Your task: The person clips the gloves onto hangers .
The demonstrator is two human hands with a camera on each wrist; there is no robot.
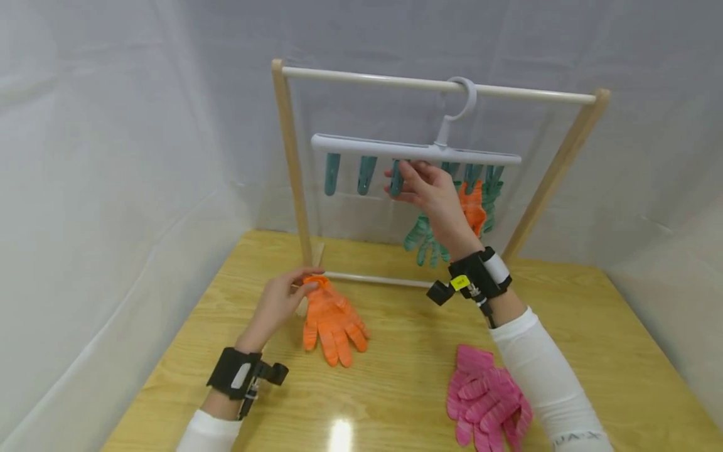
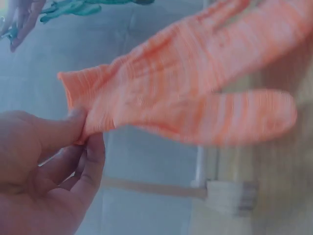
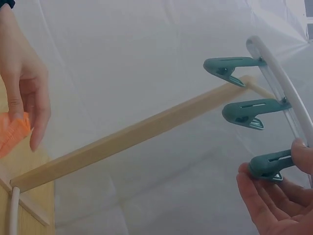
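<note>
A wooden rack (image 1: 288, 157) stands at the back of the surface (image 1: 407, 376), carrying a white clip hanger (image 1: 415, 149) on its top rail; a teal glove (image 1: 423, 238) and an orange one (image 1: 471, 207) hang clipped there. Pink gloves (image 1: 486, 402) lie near the right forearm. The left hand (image 1: 277, 301) pinches the cuff of the orange glove (image 1: 330, 320), which lies on the surface just beside it. The right hand (image 1: 429, 191) grips a teal clip (image 3: 268, 165) on the hanger. No legible writing.

glove (image 1: 332, 320) before rack (image 1: 292, 157)
</note>
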